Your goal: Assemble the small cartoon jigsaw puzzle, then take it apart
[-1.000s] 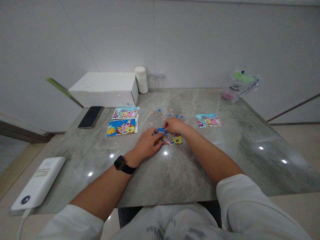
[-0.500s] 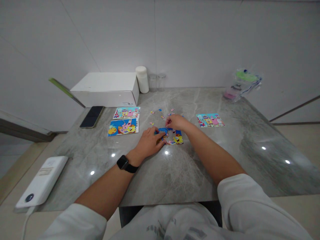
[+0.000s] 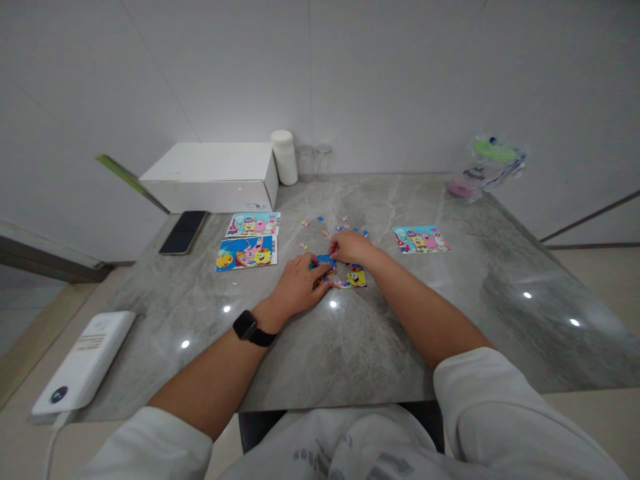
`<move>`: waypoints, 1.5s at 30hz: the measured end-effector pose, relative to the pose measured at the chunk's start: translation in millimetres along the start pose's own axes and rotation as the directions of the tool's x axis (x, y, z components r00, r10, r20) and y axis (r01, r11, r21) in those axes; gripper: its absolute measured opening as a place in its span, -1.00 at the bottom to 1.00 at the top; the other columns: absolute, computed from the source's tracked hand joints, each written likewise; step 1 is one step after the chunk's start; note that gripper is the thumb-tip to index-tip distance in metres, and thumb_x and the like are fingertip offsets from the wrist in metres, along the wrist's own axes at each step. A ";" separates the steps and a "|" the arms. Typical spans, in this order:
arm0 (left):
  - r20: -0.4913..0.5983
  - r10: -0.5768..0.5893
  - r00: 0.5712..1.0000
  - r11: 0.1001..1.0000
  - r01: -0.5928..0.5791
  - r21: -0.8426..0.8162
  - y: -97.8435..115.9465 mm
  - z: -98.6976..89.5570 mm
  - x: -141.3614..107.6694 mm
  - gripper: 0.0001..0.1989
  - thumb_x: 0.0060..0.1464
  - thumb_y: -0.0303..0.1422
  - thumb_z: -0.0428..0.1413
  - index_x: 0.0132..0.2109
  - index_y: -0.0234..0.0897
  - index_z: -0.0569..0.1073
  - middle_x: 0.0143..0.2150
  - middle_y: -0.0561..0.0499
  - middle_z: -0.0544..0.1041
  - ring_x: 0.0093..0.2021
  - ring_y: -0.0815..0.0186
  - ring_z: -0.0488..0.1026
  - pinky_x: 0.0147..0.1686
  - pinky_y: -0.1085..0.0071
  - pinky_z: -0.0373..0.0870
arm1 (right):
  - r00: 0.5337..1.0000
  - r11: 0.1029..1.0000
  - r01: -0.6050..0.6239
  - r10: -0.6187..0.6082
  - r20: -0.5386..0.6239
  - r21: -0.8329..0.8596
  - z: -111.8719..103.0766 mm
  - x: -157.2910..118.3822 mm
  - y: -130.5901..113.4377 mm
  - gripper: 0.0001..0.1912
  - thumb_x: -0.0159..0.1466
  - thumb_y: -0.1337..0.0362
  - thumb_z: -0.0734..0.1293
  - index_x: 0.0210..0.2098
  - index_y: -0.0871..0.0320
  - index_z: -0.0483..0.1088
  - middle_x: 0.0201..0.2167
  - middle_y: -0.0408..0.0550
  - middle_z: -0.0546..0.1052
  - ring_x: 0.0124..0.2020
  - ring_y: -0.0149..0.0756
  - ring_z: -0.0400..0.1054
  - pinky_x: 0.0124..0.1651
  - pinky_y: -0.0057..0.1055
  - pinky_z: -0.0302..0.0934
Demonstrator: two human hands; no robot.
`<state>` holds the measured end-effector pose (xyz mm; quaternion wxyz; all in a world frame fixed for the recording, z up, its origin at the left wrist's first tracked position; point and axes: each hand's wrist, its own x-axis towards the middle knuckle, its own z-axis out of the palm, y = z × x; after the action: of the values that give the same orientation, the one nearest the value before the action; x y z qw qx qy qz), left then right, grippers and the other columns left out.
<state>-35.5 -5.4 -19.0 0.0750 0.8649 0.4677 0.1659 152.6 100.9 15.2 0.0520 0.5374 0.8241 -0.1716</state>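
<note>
Partly joined puzzle [image 3: 357,279]: middle gapes; loose pieces [image 3: 321,219] lie beyond.
Left hand [image 3: 296,285]: spread, rests on it.
Right hand [image 3: 353,247]: fingertips pinched, hold unclear.

Head view (the only one); faces forward and down, table [image 3: 345,360] close below.

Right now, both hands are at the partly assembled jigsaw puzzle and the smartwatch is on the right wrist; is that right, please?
Not quite: the head view shows the smartwatch on the left wrist, not the right. The left hand and right hand are both at the partly assembled jigsaw puzzle.
</note>
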 end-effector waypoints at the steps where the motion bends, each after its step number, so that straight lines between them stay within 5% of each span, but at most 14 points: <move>1: 0.001 0.001 1.000 1.000 -0.001 -0.002 0.0 -0.1 0.0 -0.57 0.34 -0.07 0.10 0.24 -0.08 0.54 0.07 -0.17 0.41 0.06 0.07 0.39 0.12 0.06 0.37 | 1.000 1.000 -0.001 0.001 -0.004 -0.001 0.6 0.4 0.5 -0.84 0.27 0.26 0.50 -0.15 0.10 0.66 -0.12 -0.01 0.70 -0.08 -0.20 0.56 -0.08 -0.44 0.30; 12: 0.002 -0.002 1.000 1.000 0.002 0.015 0.9 1.1 -0.3 -0.60 0.32 -0.11 0.13 0.22 -0.07 0.55 0.07 -0.16 0.42 0.03 0.07 0.40 0.09 0.07 0.39 | 0.998 1.000 0.009 -0.010 -0.069 -0.003 7.9 5.0 7.8 -0.82 0.24 0.20 0.52 -0.17 0.08 0.64 -0.15 -0.02 0.69 -0.12 -0.20 0.53 -0.14 -0.41 0.28; 22: -0.026 0.009 1.000 1.000 -0.008 0.024 3.6 -10.5 2.7 -0.61 0.32 -0.17 0.14 0.22 -0.11 0.54 0.12 -0.17 0.44 0.05 0.08 0.42 0.08 0.08 0.39 | 0.924 0.996 0.043 -0.010 -0.382 0.078 -33.2 -21.5 48.2 -0.87 0.33 0.27 0.40 -0.18 0.12 0.61 -0.22 -0.03 0.66 -0.22 -0.25 0.47 -0.15 -0.38 0.21; 28: -0.026 0.013 1.000 0.997 -0.011 0.079 -2.5 -29.6 20.7 -0.66 0.35 -0.15 0.11 0.17 -0.05 0.58 0.19 -0.12 0.44 0.10 0.06 0.40 0.11 0.07 0.36 | 0.894 0.977 0.212 -0.193 -0.404 0.004 10.1 -53.6 63.7 -0.84 0.38 0.29 0.34 -0.17 0.11 0.60 -0.18 0.00 0.62 -0.18 -0.23 0.45 -0.10 -0.35 0.22; 33: -0.012 0.054 0.998 0.996 -0.053 0.072 -8.5 -19.9 29.0 -0.65 0.34 -0.10 0.12 0.18 0.01 0.58 0.26 -0.10 0.42 0.17 0.04 0.36 0.17 0.04 0.31 | 0.838 0.953 0.302 -0.269 -0.476 -0.005 45.9 -56.1 75.9 -0.82 0.41 0.30 0.32 -0.10 0.11 0.59 -0.11 0.03 0.62 -0.05 -0.18 0.46 0.02 -0.32 0.27; 37: -0.034 0.059 0.998 0.997 -0.057 0.057 -11.8 -5.3 27.3 -0.65 0.34 -0.09 0.12 0.17 0.01 0.59 0.25 -0.09 0.44 0.17 0.04 0.36 0.17 0.03 0.30 | 0.800 0.930 0.368 -0.314 -0.511 0.006 53.0 -51.1 82.1 -0.82 0.42 0.30 0.32 -0.11 0.10 0.60 -0.11 0.01 0.62 -0.05 -0.19 0.47 0.04 -0.30 0.30; 45: -0.019 0.049 0.999 0.997 -0.048 0.067 -10.7 0.8 26.5 -0.65 0.34 -0.10 0.12 0.15 -0.01 0.60 0.21 -0.10 0.46 0.15 0.03 0.35 0.12 0.02 0.30 | 0.801 0.918 0.397 -0.338 -0.494 0.016 56.1 -49.2 83.4 -0.80 0.41 0.32 0.34 -0.12 0.05 0.64 -0.13 0.00 0.63 -0.06 -0.20 0.48 0.03 -0.30 0.33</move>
<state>-30.1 22.7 -17.1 0.0375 0.8762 0.4527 0.1609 242.9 69.6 -43.0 -0.2209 0.3949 0.8874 -0.0877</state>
